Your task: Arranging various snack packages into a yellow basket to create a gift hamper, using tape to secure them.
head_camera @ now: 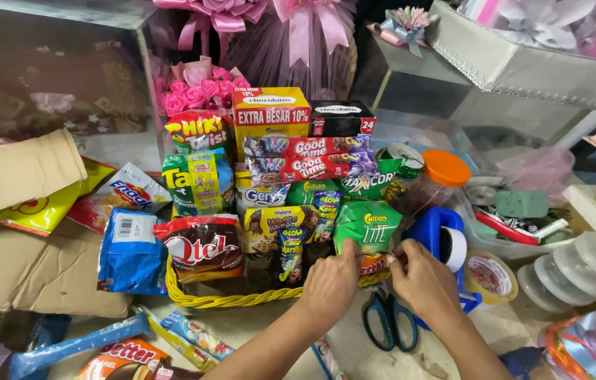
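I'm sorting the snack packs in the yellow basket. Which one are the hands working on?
The green chip bag at the basket's front right corner: both the left hand and right hand pinch at its lower edge; the others go untouched.

Both my forearms come up from the bottom edge and angle in toward each other, so my hands meet close together just right of the middle. My left hand lies knuckles up, back of the hand to the camera, wrist fairly straight, fingers curled forward and down with the tips bunched in a pinch. My right hand sits just beside it, also back up, the wrist bent slightly inward, thumb and forefinger drawn together in a fine pinch pointing toward the left hand. My fingertips are nearly touching one another; whether they do, I cannot quite tell. Both arms are bare.
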